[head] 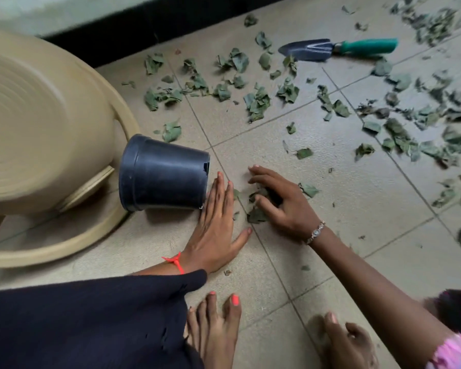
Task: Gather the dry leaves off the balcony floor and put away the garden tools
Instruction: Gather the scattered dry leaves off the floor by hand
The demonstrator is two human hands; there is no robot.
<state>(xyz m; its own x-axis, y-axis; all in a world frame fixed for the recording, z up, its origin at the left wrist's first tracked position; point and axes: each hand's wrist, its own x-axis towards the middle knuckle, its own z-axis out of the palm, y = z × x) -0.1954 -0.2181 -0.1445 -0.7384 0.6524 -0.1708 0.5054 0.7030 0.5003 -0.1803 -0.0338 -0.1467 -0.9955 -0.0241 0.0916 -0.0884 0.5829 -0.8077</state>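
Beige balcony floor point(330, 235) tiles carry dry leaves point(256, 215), strewn mostly ahead and to the right of the hands, with one small clump lying between them. The right hand point(285, 206) sits on that clump, fingers curled over it. The left hand point(213, 230) lies flat just left of it, fingers straight, touching the base of a black pot point(163, 177) tipped on its side, mouth toward a tan basin point(37, 129). A green-handled trowel point(338, 47) lies well beyond, nearer the right hand, handle pointing right.

Beige tiled floor point(357, 209), dark skirting point(117, 30), pale wall point(37, 12)
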